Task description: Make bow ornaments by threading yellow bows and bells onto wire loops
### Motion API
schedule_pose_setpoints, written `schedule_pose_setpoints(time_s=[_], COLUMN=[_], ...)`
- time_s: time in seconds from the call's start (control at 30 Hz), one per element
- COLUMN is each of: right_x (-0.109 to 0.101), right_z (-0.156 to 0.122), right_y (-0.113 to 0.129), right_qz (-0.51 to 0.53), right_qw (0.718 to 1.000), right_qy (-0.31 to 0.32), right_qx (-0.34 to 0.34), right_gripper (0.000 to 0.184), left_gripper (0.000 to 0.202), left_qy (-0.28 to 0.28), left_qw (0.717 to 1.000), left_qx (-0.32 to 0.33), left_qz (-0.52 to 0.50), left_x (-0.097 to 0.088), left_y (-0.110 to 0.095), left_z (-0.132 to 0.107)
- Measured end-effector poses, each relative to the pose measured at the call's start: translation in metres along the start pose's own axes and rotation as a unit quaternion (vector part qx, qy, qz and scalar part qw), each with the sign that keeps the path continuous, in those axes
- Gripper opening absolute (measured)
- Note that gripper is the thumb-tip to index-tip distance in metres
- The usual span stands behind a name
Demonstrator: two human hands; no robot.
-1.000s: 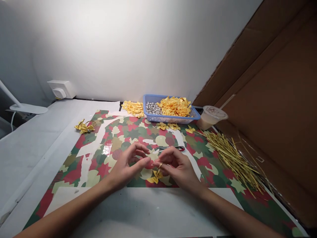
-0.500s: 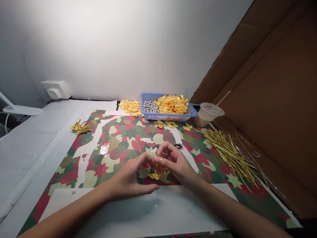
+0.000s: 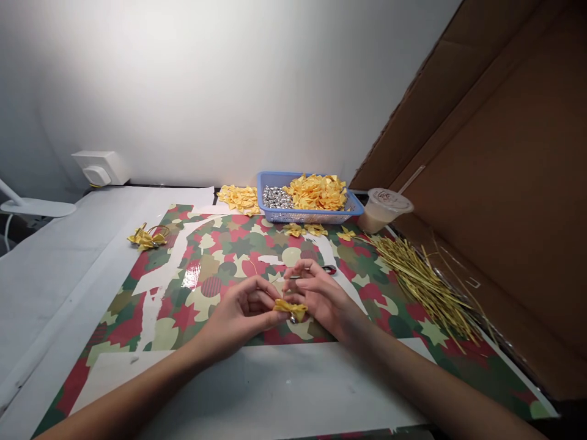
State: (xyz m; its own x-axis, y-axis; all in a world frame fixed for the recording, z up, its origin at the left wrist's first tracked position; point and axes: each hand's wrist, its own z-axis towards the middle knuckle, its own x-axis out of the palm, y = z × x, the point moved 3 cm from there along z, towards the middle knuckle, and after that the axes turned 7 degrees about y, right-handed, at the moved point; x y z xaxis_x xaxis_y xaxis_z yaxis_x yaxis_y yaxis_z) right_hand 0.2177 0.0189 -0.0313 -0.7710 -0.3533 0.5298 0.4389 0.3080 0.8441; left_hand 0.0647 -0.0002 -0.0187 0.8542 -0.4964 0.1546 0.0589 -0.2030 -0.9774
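Note:
My left hand (image 3: 247,310) pinches a yellow ribbon bow (image 3: 293,310) between thumb and fingers. A small silver bell (image 3: 294,318) hangs at the middle of the bow. A thin gold wire tie stands up from behind the fingers. Close by on the right, my right hand (image 3: 323,296) has its fingers curved and apart, some of them just behind the bow; whether they touch it I cannot tell. Scissors (image 3: 329,269), mostly hidden behind the right hand, lie on the patterned mat.
A blue basket (image 3: 312,216) holds silver bells (image 3: 277,197) and yellow bows (image 3: 318,191). More bows (image 3: 239,199) lie beside it. At right are a lidded cup (image 3: 384,211) and a bundle of gold ties (image 3: 422,284). Bows with bells (image 3: 147,237) lie at left.
The bow has come up and turned to face me, now in my left thumb and fingers. My right thumb and fingers have parted from the gold wire they pinched.

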Motion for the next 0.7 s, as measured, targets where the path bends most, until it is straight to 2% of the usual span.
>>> schedule_pose_setpoints(time_s=[0.07, 0.1, 0.13, 0.2, 0.27, 0.3, 0.33, 0.4, 0.5, 0.63, 0.7], right_x=[-0.004, -0.004, -0.003, 0.003, 0.01, 0.013, 0.016, 0.018, 0.017, 0.011, 0.008], right_z=[-0.003, -0.005, -0.008, -0.015, -0.02, -0.022, -0.022, -0.022, -0.02, -0.015, -0.012], right_y=[0.005, 0.008, 0.011, 0.016, 0.018, 0.018, 0.018, 0.017, 0.016, 0.012, 0.009], right_qz=[-0.094, -0.158, -0.232, -0.379, -0.485, -0.515, -0.529, -0.531, -0.501, -0.364, -0.275], right_qw=[0.99, 0.974, 0.948, 0.875, 0.804, 0.782, 0.772, 0.776, 0.816, 0.915, 0.955], right_qy=[-0.06, -0.085, -0.101, -0.11, -0.094, -0.08, -0.069, -0.051, -0.038, -0.041, -0.044], right_qx=[-0.089, -0.14, -0.192, -0.28, -0.332, -0.342, -0.346, -0.337, -0.287, -0.169, -0.105], right_gripper=[0.029, 0.027, 0.024, 0.018, 0.016, 0.015, 0.013, 0.01, 0.004, 0.01, 0.016], left_gripper=[0.021, 0.022, 0.022, 0.023, 0.023, 0.023, 0.023, 0.023, 0.023, 0.025, 0.025], left_qy=[-0.053, -0.078, -0.098, -0.128, -0.137, -0.134, -0.128, -0.114, -0.111, -0.12, -0.117], left_qw=[0.999, 0.997, 0.995, 0.992, 0.99, 0.991, 0.991, 0.993, 0.993, 0.992, 0.992], left_qx=[0.001, 0.004, 0.007, 0.007, 0.004, 0.004, 0.005, 0.005, -0.003, -0.023, -0.025], left_qz=[-0.012, -0.016, -0.018, -0.02, -0.022, -0.026, -0.03, -0.037, -0.041, -0.039, -0.04], left_x=[-0.005, -0.007, -0.009, -0.011, -0.011, -0.011, -0.01, -0.008, -0.007, -0.009, -0.009], left_y=[-0.001, -0.001, -0.001, -0.002, -0.002, -0.002, -0.002, -0.001, -0.001, -0.001, -0.001], left_z=[0.001, 0.001, 0.001, 0.001, 0.0, 0.0, 0.0, 0.0, 0.0, 0.0, 0.0])
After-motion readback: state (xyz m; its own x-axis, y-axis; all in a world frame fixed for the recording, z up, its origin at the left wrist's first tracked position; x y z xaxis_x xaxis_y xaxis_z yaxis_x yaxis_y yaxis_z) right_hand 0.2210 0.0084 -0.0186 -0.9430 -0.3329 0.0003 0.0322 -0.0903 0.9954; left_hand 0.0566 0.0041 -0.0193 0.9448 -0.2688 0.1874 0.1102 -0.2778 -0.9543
